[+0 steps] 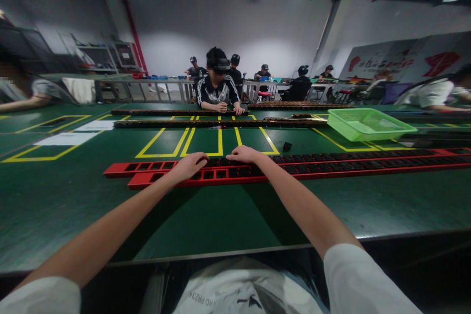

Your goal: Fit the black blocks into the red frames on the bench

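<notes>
Two long red slotted rails lie side by side across the green table, many slots filled with small black parts. My left hand rests on the far rail with fingers curled down onto it. My right hand lies just right of it on the same rail, fingers bent and pressing at the black parts. Whether either hand holds a part is hidden under the fingers. One loose black part sits on the table beyond the rails.
A green plastic basket stands at the right rear. Yellow taped boxes mark the table. Dark rails lie farther back, where a person opposite works. Other people sit at left, right and behind.
</notes>
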The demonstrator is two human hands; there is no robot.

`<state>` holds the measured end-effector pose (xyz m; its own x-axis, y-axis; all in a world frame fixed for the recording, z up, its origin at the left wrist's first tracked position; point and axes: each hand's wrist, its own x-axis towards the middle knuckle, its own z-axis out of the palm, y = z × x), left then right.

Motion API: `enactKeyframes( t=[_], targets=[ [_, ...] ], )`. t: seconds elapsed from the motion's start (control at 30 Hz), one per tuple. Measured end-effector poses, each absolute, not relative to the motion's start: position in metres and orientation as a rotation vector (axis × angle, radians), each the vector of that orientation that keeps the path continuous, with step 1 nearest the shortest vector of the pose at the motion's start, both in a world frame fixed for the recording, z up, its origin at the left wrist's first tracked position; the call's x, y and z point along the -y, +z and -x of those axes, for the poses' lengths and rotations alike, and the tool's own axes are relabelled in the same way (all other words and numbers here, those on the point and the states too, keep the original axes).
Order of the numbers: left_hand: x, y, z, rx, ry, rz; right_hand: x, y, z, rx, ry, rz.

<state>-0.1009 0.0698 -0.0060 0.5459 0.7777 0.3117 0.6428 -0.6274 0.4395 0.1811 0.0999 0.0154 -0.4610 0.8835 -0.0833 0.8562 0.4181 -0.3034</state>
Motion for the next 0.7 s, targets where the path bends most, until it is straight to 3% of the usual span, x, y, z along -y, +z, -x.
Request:
enactKeyframes(
  t=[0.7],
  targets=[
    [-0.0683,-0.0038,0.0987,-1.251,0.648,-2.515,-0.0997,0.0158,-0.181,2.579,0.461,1.577]
  ],
)
